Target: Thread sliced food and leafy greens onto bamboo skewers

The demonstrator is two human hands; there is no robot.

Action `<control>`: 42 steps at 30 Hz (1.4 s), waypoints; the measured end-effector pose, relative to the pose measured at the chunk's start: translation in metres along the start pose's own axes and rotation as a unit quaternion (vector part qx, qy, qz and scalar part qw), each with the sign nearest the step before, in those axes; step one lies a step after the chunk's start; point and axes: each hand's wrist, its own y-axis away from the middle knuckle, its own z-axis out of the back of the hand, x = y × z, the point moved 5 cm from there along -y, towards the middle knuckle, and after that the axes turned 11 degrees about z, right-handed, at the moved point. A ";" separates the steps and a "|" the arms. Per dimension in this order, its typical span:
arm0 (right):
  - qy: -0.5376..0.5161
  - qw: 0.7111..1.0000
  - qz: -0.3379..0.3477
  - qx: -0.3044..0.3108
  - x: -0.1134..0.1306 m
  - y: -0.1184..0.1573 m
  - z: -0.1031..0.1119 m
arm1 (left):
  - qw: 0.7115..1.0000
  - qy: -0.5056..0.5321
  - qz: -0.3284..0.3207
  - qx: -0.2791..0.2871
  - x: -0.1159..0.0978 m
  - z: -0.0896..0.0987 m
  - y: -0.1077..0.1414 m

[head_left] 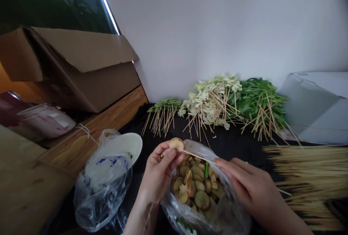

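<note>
Between the thumb and fingers of my left hand [160, 166] is a pale round potato slice [176, 143] with a brown rim. My right hand [247, 180] pinches a thin wooden skewer [199, 156], whose far end meets the slice at its right edge. How deep the tip sits in the slice I cannot tell. Below both hands lies an opened clear plastic bag [233, 213] full of brownish potato slices [201, 199], with a bit of green among them.
Behind, along the wall, lie skewered green vegetables [165, 105], pale leafy skewers [210, 100] and dark-green leafy skewers [258, 97]. Loose skewers [312, 177] are piled at right beside a white box [320, 108]. Left are a plastic bag [103, 184], a white bowl [133, 144] and a cardboard box [95, 79].
</note>
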 end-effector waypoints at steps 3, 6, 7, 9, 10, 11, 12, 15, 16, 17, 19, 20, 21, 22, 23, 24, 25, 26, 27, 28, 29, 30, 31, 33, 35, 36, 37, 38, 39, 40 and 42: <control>0.029 1.000 0.001 0.007 0.000 0.001 0.000 | 1.000 -0.001 0.003 0.009 0.000 -0.002 0.003; 0.041 0.999 0.008 0.007 0.001 0.002 0.000 | 1.000 0.001 0.001 0.012 0.000 -0.002 0.004; 0.042 0.999 0.010 0.006 0.001 0.003 0.000 | 1.000 0.002 0.000 0.011 0.000 -0.001 0.004; 0.036 0.999 0.015 0.003 0.002 0.003 0.000 | 1.000 0.004 0.000 0.006 0.001 0.001 0.003; 0.032 0.999 0.016 0.003 0.002 0.003 0.000 | 1.000 0.004 -0.001 0.003 0.001 0.001 0.003; 0.031 0.999 0.017 0.002 0.002 0.003 0.000 | 1.000 0.003 -0.003 0.002 0.002 0.002 0.003; 0.033 0.999 0.019 0.001 0.003 0.003 0.000 | 1.000 0.001 -0.005 0.000 0.002 0.002 0.003; 0.045 0.999 0.029 0.003 0.004 0.002 0.001 | 1.000 -0.012 -0.014 -0.002 0.004 0.000 0.003; 0.052 0.998 0.032 0.002 0.004 0.002 0.001 | 1.000 -0.017 -0.021 -0.004 0.004 0.000 0.003; 0.058 0.998 0.034 0.001 0.004 0.002 0.002 | 0.999 -0.022 -0.031 -0.006 0.004 0.000 0.003; 0.071 0.997 0.037 0.003 0.005 0.002 0.002 | 0.997 -0.037 -0.061 -0.016 0.003 0.001 0.003; 0.077 0.996 0.039 0.005 0.006 0.002 0.002 | 0.995 -0.052 -0.078 -0.024 0.002 0.001 0.004; 0.079 0.996 0.040 0.008 0.006 0.002 0.002 | 0.992 -0.072 -0.096 -0.033 0.002 0.002 0.005; 0.079 0.996 0.039 0.010 0.006 0.002 0.001 | 0.988 -0.096 -0.113 -0.042 0.001 0.003 0.006; 0.078 0.996 0.038 0.009 0.007 0.003 0.001 | 0.983 -0.125 -0.127 -0.053 0.001 0.004 0.007; 0.076 0.996 0.036 0.005 0.007 0.003 0.000 | 0.976 -0.154 -0.137 -0.065 0.001 0.004 0.009; 0.073 0.997 0.035 -0.002 0.007 0.003 0.000 | 0.970 -0.179 -0.146 -0.077 0.001 0.004 0.011; 0.069 0.997 0.034 -0.008 0.008 0.004 0.000 | 0.964 -0.198 -0.152 -0.089 0.001 0.003 0.014; 0.065 0.997 0.033 -0.013 0.008 0.004 0.000 | 0.959 -0.214 -0.158 -0.098 0.001 0.002 0.016; 0.063 0.997 0.032 -0.017 0.008 0.004 0.000 | 0.955 -0.225 -0.163 -0.104 0.001 0.001 0.018; 0.061 0.997 0.031 -0.019 0.008 0.004 -0.001 | 0.952 -0.233 -0.168 -0.107 0.001 -0.001 0.020; 0.060 0.998 0.029 -0.019 0.008 0.004 -0.001 | 0.948 -0.242 -0.173 -0.109 0.000 -0.003 0.022; 0.060 0.998 0.027 -0.019 0.008 0.004 -0.002 | 0.945 -0.252 -0.177 -0.111 0.000 -0.004 0.023; 0.059 0.998 0.027 -0.021 0.009 0.002 -0.002 | 0.938 -0.272 -0.181 -0.116 -0.001 -0.004 0.023; 0.056 0.998 0.031 -0.024 0.010 0.001 -0.001 | 0.931 -0.291 -0.184 -0.118 -0.001 -0.002 0.023; 0.055 0.998 0.033 -0.026 0.011 0.000 -0.001 | 0.927 -0.300 -0.189 -0.118 0.000 -0.001 0.023; 0.054 0.998 0.036 -0.027 0.012 0.000 0.000 | 0.923 -0.309 -0.197 -0.119 0.000 0.000 0.023; 0.053 0.998 0.038 -0.027 0.012 -0.001 0.000 | 0.917 -0.320 -0.205 -0.118 0.001 0.001 0.024; 0.053 0.997 0.041 -0.027 0.013 -0.002 0.000 | 0.912 -0.332 -0.212 -0.114 0.003 0.001 0.024; 0.053 0.997 0.046 -0.027 0.014 -0.003 0.001 | 0.907 -0.346 -0.217 -0.107 0.005 0.000 0.025; 0.054 0.997 0.056 -0.029 0.016 -0.005 0.001 | 0.898 -0.369 -0.222 -0.088 0.008 -0.004 0.025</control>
